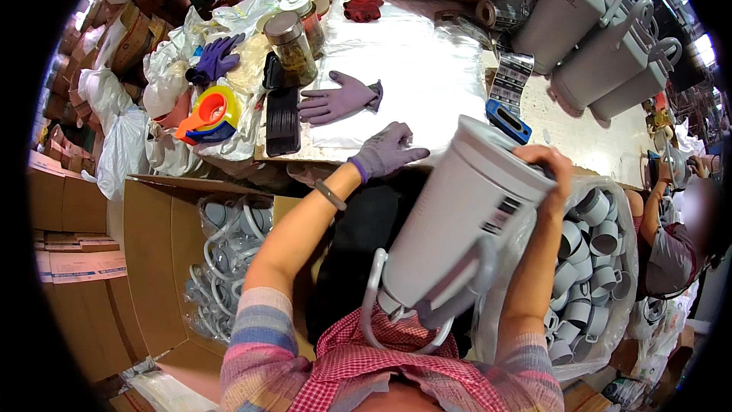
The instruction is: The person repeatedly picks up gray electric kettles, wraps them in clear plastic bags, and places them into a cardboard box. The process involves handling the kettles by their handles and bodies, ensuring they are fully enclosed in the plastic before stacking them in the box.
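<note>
A tall grey plastic canister (450,214) with curved tube handles and a barcode sticker leans over my lap, its far end tilted up toward the table. My right hand (550,172), bare, grips that raised end from the right side. On the near edge of a stack of clear plastic bags (427,61) rests my left hand (387,152), in a grey-purple glove. Its thumb points right, apart from the partly bent fingers, and nothing shows in it. An empty grey-purple glove (335,99) lies flat just beyond.
Several finished-looking grey canisters (560,11) stand at the right. A label strip (511,80) and blue cutter (508,122) lie nearer. Left are jars (290,46), a tape dispenser (212,114) and a carton (164,236) of wrapped parts. A bag of grey cups (587,275) sits right; another person (671,248) works beyond.
</note>
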A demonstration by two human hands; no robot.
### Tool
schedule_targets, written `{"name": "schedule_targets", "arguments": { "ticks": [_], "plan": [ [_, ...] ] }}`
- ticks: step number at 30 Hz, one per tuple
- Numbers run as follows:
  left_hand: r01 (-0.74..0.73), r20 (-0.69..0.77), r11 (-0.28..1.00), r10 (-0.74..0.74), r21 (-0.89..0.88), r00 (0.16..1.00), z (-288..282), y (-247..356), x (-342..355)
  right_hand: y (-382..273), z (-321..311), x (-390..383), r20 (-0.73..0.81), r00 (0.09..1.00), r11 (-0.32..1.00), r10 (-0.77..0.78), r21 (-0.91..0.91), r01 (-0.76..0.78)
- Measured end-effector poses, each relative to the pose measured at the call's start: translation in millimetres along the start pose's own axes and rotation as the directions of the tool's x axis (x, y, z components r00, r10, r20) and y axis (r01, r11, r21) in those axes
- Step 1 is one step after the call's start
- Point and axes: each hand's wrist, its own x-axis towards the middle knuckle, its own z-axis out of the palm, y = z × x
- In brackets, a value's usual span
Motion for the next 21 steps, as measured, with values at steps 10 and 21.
{"name": "schedule_targets", "arguments": {
  "ticks": [10,21],
  "plan": [
    [-0.096,-0.067,0.363,0.09,-0.927,0.994,-133.5,87.0,53.2,17.1,88.3,106.2,0.19,0.955,0.963,0.229,-0.187,-0.194],
    [0.226,0.24,0.44,-0.025,-0.869,0.97,-93.6,-24.3,15.9,127.7,38.5,75.2,-0.219,0.874,0.679,-0.433,-0.718,0.156]
  ]
}}
